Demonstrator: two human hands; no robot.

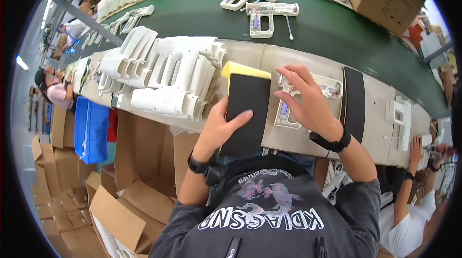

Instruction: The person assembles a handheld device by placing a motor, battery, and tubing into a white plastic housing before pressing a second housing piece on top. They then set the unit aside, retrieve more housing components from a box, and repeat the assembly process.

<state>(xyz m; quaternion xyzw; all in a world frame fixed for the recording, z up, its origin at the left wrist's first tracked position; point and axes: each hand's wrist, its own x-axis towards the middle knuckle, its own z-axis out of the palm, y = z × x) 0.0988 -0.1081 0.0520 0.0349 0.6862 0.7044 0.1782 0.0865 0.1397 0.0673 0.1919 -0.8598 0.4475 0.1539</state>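
Note:
My left hand (pixel 217 129) grips a black foam sheet (pixel 249 95), thumb on its front face and fingers behind it. A yellow sheet (pixel 240 70) shows along the sheet's top and left edge. Just right of it, my right hand (pixel 312 103) hovers with thumb and forefinger apart, nothing visible between them. Partly hidden under that hand, an open white gun-shaped plastic housing (pixel 333 87) lies on the worktable (pixel 284 141); small parts show inside it. A second black strip (pixel 354 106) lies right of the housing.
Stacked white housing shells (pixel 173 80) stand on the table at left. Beyond runs a green conveyor belt (pixel 202 19) carrying open housings (pixel 272 15). A blue bin (pixel 91 130) and cardboard boxes (pixel 127 210) sit lower left. At right, another person's hand (pixel 416 149) is near a white housing (pixel 402 116).

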